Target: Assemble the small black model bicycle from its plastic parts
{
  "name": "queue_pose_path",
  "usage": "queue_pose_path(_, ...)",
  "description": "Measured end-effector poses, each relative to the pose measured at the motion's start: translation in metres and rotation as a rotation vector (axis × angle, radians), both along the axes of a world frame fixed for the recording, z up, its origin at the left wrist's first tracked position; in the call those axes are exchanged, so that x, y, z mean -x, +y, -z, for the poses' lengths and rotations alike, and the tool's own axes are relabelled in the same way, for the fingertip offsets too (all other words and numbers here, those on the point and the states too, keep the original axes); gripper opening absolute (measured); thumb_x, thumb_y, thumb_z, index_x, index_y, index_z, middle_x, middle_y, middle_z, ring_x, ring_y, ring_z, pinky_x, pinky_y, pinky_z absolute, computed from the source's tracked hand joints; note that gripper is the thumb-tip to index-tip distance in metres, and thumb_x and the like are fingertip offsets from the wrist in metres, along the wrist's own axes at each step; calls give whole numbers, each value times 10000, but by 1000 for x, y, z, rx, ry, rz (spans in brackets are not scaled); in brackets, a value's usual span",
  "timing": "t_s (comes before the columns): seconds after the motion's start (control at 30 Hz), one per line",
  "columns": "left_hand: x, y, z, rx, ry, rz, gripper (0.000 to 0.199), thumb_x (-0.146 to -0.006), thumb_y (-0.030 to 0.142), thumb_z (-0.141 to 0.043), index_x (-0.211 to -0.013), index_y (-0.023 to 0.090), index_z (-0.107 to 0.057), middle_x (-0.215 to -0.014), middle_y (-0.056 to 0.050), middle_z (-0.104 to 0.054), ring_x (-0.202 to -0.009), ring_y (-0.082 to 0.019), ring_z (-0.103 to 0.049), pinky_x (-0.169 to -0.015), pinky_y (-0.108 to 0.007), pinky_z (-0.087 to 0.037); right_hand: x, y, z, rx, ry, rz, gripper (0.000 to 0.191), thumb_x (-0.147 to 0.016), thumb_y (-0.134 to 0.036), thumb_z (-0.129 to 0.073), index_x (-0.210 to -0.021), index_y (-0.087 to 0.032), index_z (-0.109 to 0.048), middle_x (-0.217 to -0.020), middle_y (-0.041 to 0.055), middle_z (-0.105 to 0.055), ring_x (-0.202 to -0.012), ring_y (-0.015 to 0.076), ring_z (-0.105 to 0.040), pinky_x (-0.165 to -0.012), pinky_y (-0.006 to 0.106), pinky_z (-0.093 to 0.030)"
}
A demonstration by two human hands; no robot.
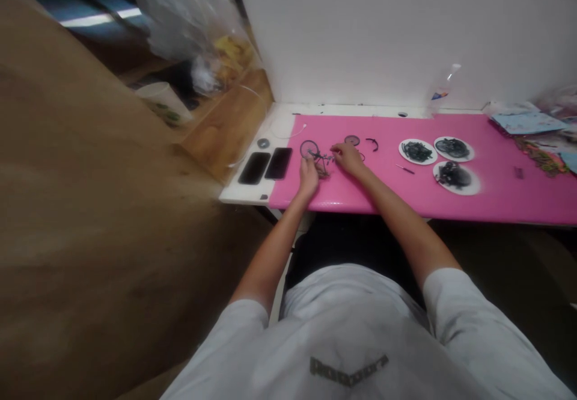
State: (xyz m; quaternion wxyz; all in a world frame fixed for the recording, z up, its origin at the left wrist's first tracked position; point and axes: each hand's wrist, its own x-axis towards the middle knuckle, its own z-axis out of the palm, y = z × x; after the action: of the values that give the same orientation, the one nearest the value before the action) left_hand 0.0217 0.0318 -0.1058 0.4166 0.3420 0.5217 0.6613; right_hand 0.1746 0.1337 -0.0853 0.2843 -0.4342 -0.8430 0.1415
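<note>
A small dark model bicycle [321,157] with one wheel [309,148] fitted at its left end is over the pink mat [351,192]. My left hand [309,177] is closed on its lower left part. At the bicycle's right end, my right hand [346,156] has its fingers pinched together; what lies between the fingertips is too small to make out. A loose wheel [352,141] rests just beyond my right hand, and another round part shows partly behind that hand. A curved black piece [374,144] lies to the right.
Three white plates [471,187] of black parts stand on the right, with a screwdriver [406,169] near them. Two phones [278,163] [255,168] and a small round metal item [263,143] are on the left. Packets [527,123] lie far right; a white wall rises behind.
</note>
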Motion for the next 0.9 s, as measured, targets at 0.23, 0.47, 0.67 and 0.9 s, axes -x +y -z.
queue_pose_path(0.23,0,-1,0,-10,16,10,397,-1155,625,-413,-1152,232,-469,-636,47,-628,-513,-141,-655,-522,-211,-534,-19,-25,4,120,266,-32,182,-901,-218,-701,-1040,-222,-818,-1040,72,-838,-971,255,-749,-942,400,-585)
queue_pose_path(0.47,2,0,2,13,73,-13,380,-1127,622,-501,-1089,245,-486,-654,46,-615,-540,-145,-653,-537,-220,-534,-42,-55,-4,102,420,-41,149,-934,-249,-659,-935,-245,-808,-1097,82,-829,-1059,275,-747,-945,429,-586)
queue_pose_path(0.67,4,2,9,-61,78,21,243,-1110,473,-556,-1085,243,-482,-667,39,-625,-550,-146,-621,-538,-222,-512,-69,-82,0,10,469,3,138,-979,-293,-651,-944,-235,-771,-1042,85,-745,-967,248,-696,-814,376,-567)
queue_pose_path(0.9,5,3,12,-50,22,39,212,-1037,406,-595,-1058,247,-456,-667,56,-598,-552,-143,-609,-550,-233,-517,-95,-99,16,59,583,-7,227,-1000,-417,-696,-1035,-230,-819,-1048,75,-741,-980,233,-681,-792,349,-527)
